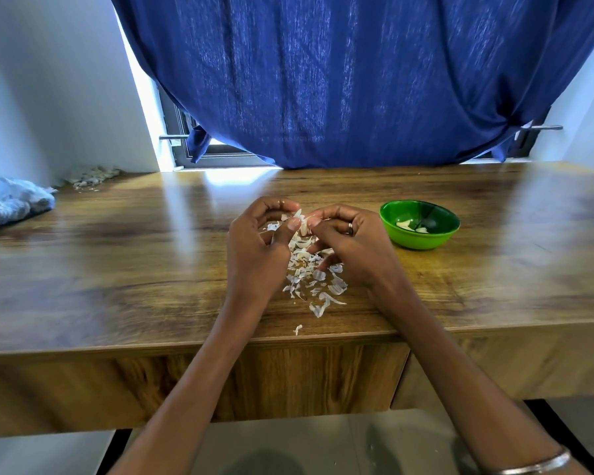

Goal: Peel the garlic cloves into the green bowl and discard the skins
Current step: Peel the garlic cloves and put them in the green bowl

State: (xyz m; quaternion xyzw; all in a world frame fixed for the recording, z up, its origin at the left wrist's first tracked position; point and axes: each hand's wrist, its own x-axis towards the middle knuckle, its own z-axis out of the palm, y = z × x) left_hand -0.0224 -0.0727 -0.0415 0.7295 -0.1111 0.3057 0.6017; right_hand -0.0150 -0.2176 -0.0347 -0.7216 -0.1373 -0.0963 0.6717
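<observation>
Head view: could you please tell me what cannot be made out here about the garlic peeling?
- Garlic clove: mostly hidden by the fingertips of the left hand and right hand; how far it is peeled is unclear.
- Green bowl: the pale cloves inside are too small to count.
- Skins: part of the pile lies hidden under the hands.
- Blue bag: cut off by the left edge.
</observation>
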